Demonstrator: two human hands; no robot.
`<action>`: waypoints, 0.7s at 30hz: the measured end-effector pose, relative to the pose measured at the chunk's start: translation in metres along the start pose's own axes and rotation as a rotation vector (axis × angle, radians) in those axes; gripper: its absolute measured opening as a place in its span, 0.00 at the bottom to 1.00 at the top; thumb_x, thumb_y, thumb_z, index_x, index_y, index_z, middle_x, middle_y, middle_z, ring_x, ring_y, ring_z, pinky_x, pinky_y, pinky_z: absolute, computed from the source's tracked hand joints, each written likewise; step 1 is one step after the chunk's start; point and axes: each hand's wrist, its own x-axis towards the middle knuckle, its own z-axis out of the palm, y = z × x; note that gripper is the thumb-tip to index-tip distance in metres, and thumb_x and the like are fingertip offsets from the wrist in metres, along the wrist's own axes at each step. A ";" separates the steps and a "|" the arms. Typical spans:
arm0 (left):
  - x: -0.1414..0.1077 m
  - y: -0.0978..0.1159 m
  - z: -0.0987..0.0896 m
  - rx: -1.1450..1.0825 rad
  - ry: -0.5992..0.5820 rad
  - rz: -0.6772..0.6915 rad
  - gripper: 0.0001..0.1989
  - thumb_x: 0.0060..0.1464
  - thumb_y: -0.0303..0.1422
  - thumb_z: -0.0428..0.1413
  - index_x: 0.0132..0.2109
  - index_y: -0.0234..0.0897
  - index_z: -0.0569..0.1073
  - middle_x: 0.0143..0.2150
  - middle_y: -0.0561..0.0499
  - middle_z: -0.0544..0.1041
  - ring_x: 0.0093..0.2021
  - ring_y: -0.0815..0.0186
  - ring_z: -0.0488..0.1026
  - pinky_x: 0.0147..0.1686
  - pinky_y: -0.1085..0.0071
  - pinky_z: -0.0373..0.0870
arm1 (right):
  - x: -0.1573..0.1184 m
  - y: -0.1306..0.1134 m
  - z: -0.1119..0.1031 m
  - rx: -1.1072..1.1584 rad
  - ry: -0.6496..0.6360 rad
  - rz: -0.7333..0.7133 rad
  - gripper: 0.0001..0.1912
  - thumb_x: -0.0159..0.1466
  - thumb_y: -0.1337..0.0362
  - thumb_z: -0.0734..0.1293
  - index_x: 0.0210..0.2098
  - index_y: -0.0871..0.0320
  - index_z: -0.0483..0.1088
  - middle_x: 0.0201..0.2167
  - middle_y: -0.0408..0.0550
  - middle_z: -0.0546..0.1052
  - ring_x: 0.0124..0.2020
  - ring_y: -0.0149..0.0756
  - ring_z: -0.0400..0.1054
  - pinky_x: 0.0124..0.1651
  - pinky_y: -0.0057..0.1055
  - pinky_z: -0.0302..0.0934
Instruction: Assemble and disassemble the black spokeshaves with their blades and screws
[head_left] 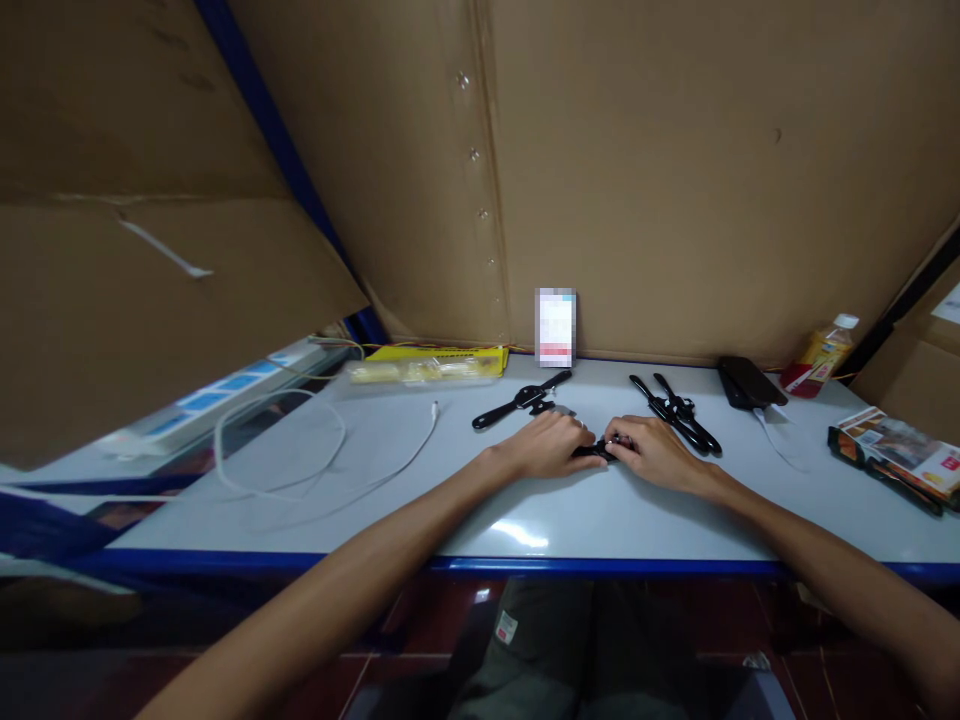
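Low over the table, my left hand [551,445] is closed around one side of a black spokeshave [596,451]. My right hand [651,450] pinches it near its middle from the other side. Fingers cover most of that tool, so its details are hidden. Just beyond my left hand lies another black spokeshave [517,401], with a small dark metal part [541,407] beside it. Two more black spokeshaves [679,415] rest close together beyond my right hand.
A lit phone [555,328] leans against the cardboard wall [675,180]. White cable [390,470] loops across the left side, near a yellow packet [427,365]. To the right are a dark phone [750,383], a drink bottle [821,357] and a printed package [900,460].
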 end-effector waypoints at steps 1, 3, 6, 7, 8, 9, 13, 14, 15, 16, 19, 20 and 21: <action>0.000 0.000 0.000 -0.006 0.003 0.006 0.27 0.70 0.53 0.50 0.33 0.36 0.79 0.29 0.45 0.80 0.27 0.63 0.74 0.28 0.68 0.54 | 0.000 0.000 0.001 -0.008 0.007 0.008 0.04 0.69 0.65 0.66 0.37 0.54 0.73 0.33 0.46 0.77 0.32 0.36 0.66 0.38 0.32 0.54; 0.000 -0.001 0.001 -0.013 0.008 0.010 0.27 0.70 0.52 0.50 0.33 0.36 0.78 0.28 0.46 0.79 0.27 0.63 0.74 0.28 0.68 0.54 | 0.001 0.001 0.004 -0.014 0.021 0.013 0.05 0.68 0.64 0.67 0.35 0.55 0.72 0.32 0.46 0.76 0.33 0.36 0.66 0.37 0.32 0.53; 0.000 0.000 0.000 -0.025 0.014 0.005 0.28 0.70 0.53 0.49 0.32 0.36 0.77 0.28 0.46 0.78 0.26 0.63 0.73 0.28 0.68 0.55 | 0.001 0.003 0.006 0.008 0.059 0.037 0.03 0.67 0.67 0.66 0.38 0.55 0.72 0.32 0.45 0.75 0.32 0.36 0.66 0.37 0.32 0.53; -0.001 0.001 -0.001 -0.033 0.018 0.005 0.29 0.70 0.53 0.49 0.32 0.36 0.77 0.27 0.46 0.78 0.26 0.63 0.73 0.28 0.68 0.55 | 0.001 0.003 0.006 0.011 0.072 0.060 0.04 0.66 0.67 0.66 0.41 0.55 0.72 0.31 0.44 0.75 0.31 0.35 0.66 0.36 0.32 0.53; -0.001 0.001 -0.001 -0.042 0.024 0.006 0.29 0.70 0.53 0.48 0.31 0.36 0.77 0.27 0.46 0.78 0.25 0.63 0.73 0.28 0.67 0.56 | 0.001 0.004 0.006 0.007 0.077 0.091 0.06 0.66 0.67 0.66 0.43 0.55 0.72 0.30 0.44 0.75 0.31 0.36 0.66 0.36 0.32 0.53; -0.001 0.002 -0.001 -0.049 0.027 0.006 0.30 0.70 0.53 0.48 0.31 0.36 0.77 0.27 0.46 0.78 0.25 0.63 0.73 0.28 0.67 0.56 | 0.001 0.004 0.005 -0.004 0.074 0.123 0.07 0.66 0.66 0.66 0.44 0.55 0.72 0.29 0.43 0.75 0.30 0.36 0.66 0.35 0.32 0.52; 0.000 0.001 -0.001 -0.042 0.011 -0.010 0.30 0.70 0.54 0.48 0.32 0.36 0.78 0.27 0.45 0.78 0.25 0.63 0.72 0.29 0.68 0.57 | 0.002 0.001 0.002 -0.021 0.015 0.162 0.03 0.68 0.65 0.66 0.40 0.54 0.74 0.27 0.44 0.76 0.28 0.37 0.66 0.34 0.33 0.52; 0.000 0.001 0.000 -0.040 0.010 -0.011 0.30 0.69 0.54 0.48 0.32 0.36 0.78 0.28 0.45 0.78 0.25 0.63 0.72 0.28 0.68 0.57 | 0.002 0.000 0.002 -0.004 0.007 0.144 0.04 0.68 0.65 0.66 0.39 0.54 0.74 0.28 0.45 0.77 0.29 0.37 0.67 0.35 0.33 0.53; 0.000 0.000 0.000 -0.041 0.013 -0.010 0.30 0.69 0.54 0.48 0.32 0.36 0.78 0.27 0.46 0.78 0.25 0.63 0.72 0.28 0.68 0.56 | 0.002 0.000 0.002 0.014 0.003 0.122 0.04 0.68 0.66 0.66 0.38 0.54 0.74 0.30 0.45 0.78 0.31 0.37 0.68 0.36 0.33 0.54; 0.000 0.000 0.000 -0.045 0.018 -0.005 0.30 0.69 0.54 0.48 0.32 0.36 0.78 0.27 0.46 0.78 0.25 0.63 0.72 0.28 0.68 0.57 | 0.003 0.000 0.002 0.030 0.001 0.100 0.05 0.69 0.67 0.65 0.37 0.54 0.74 0.33 0.46 0.79 0.33 0.37 0.69 0.37 0.33 0.55; 0.000 0.000 0.000 -0.054 0.021 0.005 0.29 0.70 0.54 0.48 0.32 0.36 0.78 0.27 0.46 0.78 0.25 0.64 0.71 0.29 0.68 0.57 | 0.003 0.000 0.003 0.043 0.010 0.067 0.05 0.68 0.68 0.66 0.36 0.54 0.74 0.37 0.48 0.80 0.37 0.37 0.70 0.41 0.33 0.57; 0.000 0.000 0.000 -0.049 0.014 0.005 0.29 0.70 0.53 0.48 0.32 0.36 0.78 0.27 0.47 0.78 0.25 0.64 0.71 0.29 0.68 0.57 | 0.003 0.001 0.003 0.039 0.011 0.065 0.05 0.68 0.68 0.67 0.36 0.54 0.74 0.37 0.47 0.79 0.37 0.37 0.70 0.42 0.33 0.57; 0.000 0.000 -0.001 -0.041 0.007 0.001 0.28 0.70 0.53 0.48 0.33 0.36 0.78 0.28 0.46 0.78 0.25 0.64 0.71 0.29 0.68 0.57 | 0.003 0.001 0.003 0.034 0.011 0.068 0.04 0.68 0.68 0.67 0.36 0.55 0.73 0.36 0.47 0.79 0.36 0.37 0.70 0.41 0.33 0.56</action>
